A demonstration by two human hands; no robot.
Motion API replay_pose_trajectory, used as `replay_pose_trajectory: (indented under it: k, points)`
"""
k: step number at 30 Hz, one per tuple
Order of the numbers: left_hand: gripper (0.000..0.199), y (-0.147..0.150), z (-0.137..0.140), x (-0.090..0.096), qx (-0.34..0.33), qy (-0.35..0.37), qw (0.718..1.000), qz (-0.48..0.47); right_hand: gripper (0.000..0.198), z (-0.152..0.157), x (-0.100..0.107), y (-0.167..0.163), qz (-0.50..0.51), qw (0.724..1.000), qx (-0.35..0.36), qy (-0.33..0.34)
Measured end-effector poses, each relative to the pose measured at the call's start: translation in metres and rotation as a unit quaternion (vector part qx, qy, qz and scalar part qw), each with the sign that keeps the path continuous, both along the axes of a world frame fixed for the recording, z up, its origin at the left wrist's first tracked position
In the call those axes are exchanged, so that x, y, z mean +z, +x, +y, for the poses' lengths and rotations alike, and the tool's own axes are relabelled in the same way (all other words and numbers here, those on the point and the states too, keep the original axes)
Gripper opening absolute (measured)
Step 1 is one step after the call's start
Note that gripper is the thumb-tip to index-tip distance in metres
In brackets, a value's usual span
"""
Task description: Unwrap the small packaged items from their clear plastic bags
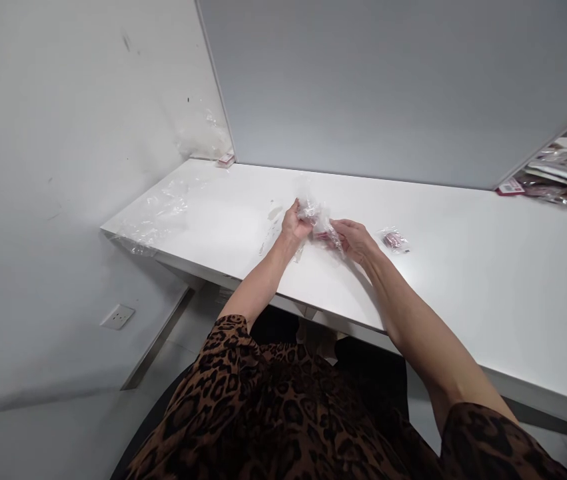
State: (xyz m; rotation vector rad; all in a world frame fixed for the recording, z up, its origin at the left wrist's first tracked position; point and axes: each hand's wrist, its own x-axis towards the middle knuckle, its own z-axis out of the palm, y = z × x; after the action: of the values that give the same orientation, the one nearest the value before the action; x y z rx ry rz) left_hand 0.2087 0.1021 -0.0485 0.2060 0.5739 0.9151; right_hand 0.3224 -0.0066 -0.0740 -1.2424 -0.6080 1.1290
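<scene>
Over the white table (pixel 468 287), both my hands are on crinkled clear plastic bags. My left hand (pixel 295 225) has its fingers closed on one clear plastic bag (pixel 308 208), bunched up near its fingertips. My right hand (pixel 353 239) pinches the edge of a second clear plastic bag (pixel 330 233), which shows something pink inside. What the pink item is, I cannot make out. To the right of my right hand lies a small clear packet (pixel 394 240) with a pinkish-purple item in it.
Loose clear plastic wrappers (pixel 150 217) spread over the table's left end. A small red-and-white packet (pixel 226 160) sits at the back left corner. Bagged goods (pixel 563 177) are piled at the far right. A grey panel (pixel 363 93) stands along the back, a wall (pixel 63 133) on the left.
</scene>
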Motion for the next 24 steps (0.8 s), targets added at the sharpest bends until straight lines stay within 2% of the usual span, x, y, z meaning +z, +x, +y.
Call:
replay_pose_trajectory:
  k: [4, 10, 13, 17, 20, 24]
  points:
    - [0.038, -0.016, 0.009, 0.0, 0.041, 0.022, 0.998, 0.038, 0.038, -0.002, 0.006, 0.011, -0.022, 0.999, -0.041, -0.014]
    - [0.037, -0.033, 0.018, -0.001, 0.071, 0.059, 0.992, 0.09, 0.029, -0.007, 0.018, 0.031, 0.013, 0.993, -0.102, 0.053]
    - [0.032, -0.03, 0.012, -0.003, 0.059, 0.046, 0.994, 0.085, 0.044, -0.007, 0.011, 0.03, -0.038, 0.993, -0.095, 0.05]
    - [0.024, -0.021, 0.003, -0.007, 0.012, 0.037, 0.997, 0.068, 0.071, 0.001, -0.007, 0.013, -0.14, 0.987, -0.076, 0.021]
    - [0.022, -0.02, 0.003, -0.008, -0.017, 0.048, 0.996, 0.069, 0.06, 0.007, -0.014, 0.007, -0.156, 0.986, -0.053, 0.029]
    - [0.02, -0.029, 0.012, -0.01, 0.055, 0.055, 0.993, 0.086, 0.039, 0.004, -0.005, 0.022, -0.107, 0.983, -0.106, 0.1]
